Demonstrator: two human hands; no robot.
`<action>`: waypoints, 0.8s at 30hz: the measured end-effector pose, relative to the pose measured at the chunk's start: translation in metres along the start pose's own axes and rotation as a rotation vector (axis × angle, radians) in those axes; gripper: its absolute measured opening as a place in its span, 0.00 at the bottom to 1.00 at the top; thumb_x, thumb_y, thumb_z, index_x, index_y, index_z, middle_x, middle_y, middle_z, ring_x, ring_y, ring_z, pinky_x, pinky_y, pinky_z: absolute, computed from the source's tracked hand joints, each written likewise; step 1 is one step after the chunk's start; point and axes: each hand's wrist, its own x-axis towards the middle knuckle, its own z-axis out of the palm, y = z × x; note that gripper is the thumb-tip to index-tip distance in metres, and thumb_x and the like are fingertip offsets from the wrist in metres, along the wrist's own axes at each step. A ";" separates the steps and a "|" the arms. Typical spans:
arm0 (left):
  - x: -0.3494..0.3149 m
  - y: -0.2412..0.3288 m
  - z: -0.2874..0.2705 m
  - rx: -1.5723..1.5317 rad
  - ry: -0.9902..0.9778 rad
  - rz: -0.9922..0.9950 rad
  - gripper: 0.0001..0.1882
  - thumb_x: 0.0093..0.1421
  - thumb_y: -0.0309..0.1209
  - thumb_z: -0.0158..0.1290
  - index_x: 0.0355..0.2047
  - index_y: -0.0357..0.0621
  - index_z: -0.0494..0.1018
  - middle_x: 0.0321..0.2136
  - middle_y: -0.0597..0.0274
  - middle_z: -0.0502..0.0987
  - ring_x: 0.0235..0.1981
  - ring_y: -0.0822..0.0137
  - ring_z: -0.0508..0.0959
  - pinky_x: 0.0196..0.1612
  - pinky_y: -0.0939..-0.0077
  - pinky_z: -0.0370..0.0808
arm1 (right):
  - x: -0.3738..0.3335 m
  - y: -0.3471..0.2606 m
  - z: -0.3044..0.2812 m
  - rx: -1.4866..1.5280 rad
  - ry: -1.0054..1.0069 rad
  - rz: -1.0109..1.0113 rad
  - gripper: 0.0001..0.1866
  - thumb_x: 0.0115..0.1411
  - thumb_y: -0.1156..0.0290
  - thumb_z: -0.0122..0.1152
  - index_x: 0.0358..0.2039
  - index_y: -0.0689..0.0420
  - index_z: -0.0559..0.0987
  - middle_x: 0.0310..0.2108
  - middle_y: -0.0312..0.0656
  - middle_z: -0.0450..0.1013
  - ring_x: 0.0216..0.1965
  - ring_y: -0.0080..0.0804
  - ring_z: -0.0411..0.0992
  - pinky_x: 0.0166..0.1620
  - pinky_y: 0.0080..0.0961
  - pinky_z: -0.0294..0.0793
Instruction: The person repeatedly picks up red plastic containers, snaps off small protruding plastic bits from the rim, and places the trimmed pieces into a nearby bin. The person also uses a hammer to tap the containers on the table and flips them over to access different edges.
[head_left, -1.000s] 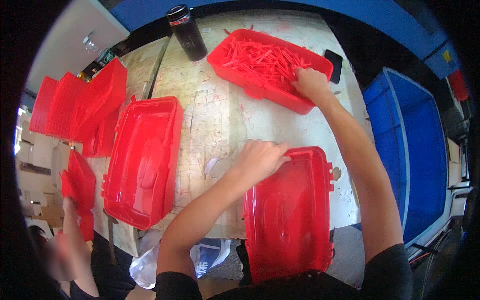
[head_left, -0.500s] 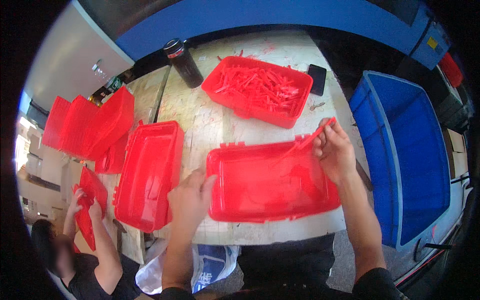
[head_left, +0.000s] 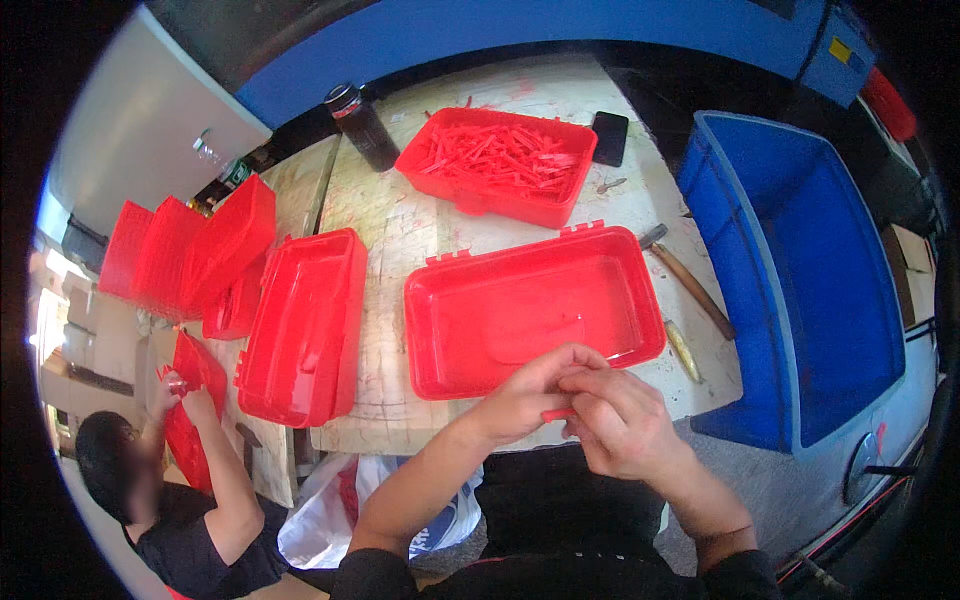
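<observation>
My left hand and my right hand meet just in front of the near edge of a red plastic case half. Both are closed around a thin red plastic strip; only a short end shows, and the fingers hide the rest. The case half lies open side up on the table, with hinge tabs along its far edge. Behind it stands a red box heaped with red plastic strips. Another red case half lies to the left, turned lengthwise.
A hammer and a slim yellowish tool lie right of the case half. A phone, a key and a dark bottle are farther back. A blue bin stands right. Left, a co-worker handles a red piece near stacked red cases.
My left hand has left the case half's left edge, and my right hand has brought the strip from the far right corner toward my body. The hands now meet; the hammer is uncovered.
</observation>
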 end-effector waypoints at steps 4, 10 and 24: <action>0.009 0.012 -0.008 0.015 -0.254 -0.078 0.39 0.56 0.15 0.46 0.69 0.43 0.53 0.49 0.52 0.76 0.49 0.62 0.78 0.53 0.70 0.72 | -0.029 -0.010 -0.008 -0.066 -0.020 0.372 0.08 0.54 0.77 0.61 0.35 0.61 0.73 0.46 0.51 0.76 0.34 0.53 0.78 0.35 0.43 0.80; 0.144 0.042 -0.016 1.733 -0.096 0.836 0.27 0.50 0.20 0.55 0.54 0.43 0.74 0.53 0.51 0.75 0.58 0.48 0.71 0.59 0.53 0.69 | -0.095 0.017 -0.032 0.142 -0.021 0.923 0.10 0.67 0.66 0.55 0.36 0.61 0.77 0.25 0.46 0.77 0.27 0.43 0.78 0.29 0.35 0.74; 0.092 0.035 -0.137 1.946 0.146 0.127 0.15 0.56 0.44 0.59 0.28 0.44 0.79 0.25 0.48 0.80 0.34 0.45 0.81 0.37 0.50 0.76 | -0.067 0.062 -0.041 0.215 -0.018 0.752 0.12 0.68 0.70 0.54 0.42 0.65 0.81 0.23 0.38 0.77 0.22 0.22 0.73 0.27 0.24 0.71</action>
